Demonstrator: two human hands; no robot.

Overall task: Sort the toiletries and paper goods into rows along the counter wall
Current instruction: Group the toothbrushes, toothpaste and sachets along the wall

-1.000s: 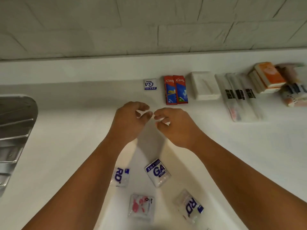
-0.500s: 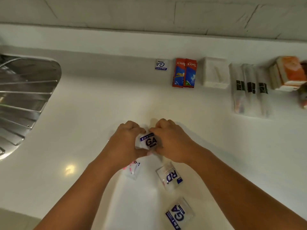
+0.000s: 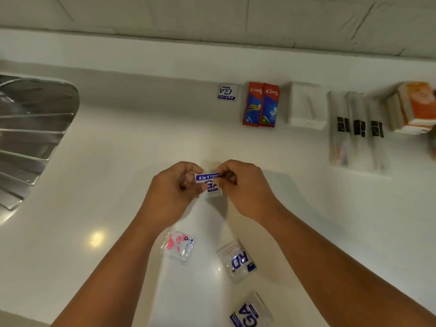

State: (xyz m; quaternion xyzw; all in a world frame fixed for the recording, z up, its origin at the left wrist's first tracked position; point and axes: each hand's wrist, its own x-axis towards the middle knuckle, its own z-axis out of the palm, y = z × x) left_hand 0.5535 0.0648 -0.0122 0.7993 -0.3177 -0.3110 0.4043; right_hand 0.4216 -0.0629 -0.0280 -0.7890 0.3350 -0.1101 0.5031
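My left hand (image 3: 172, 192) and right hand (image 3: 245, 187) now pinch the GA sachet (image 3: 210, 182) by its top edge. It's raised a bit since before, probably clear of the worktop (image 3: 118, 185), and well short of the twin sachet (image 3: 227, 92) by the wall.

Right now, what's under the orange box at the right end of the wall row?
The orange box lies on a stack of pale flat packs; only their left and near edges show. Their tops are covered, so no labels can be read.

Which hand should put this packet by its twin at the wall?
Probably left. Left hand and right hand both pinch the held sachet, but the wall sachet has bare counter on its left, toothpaste boxes on its right.
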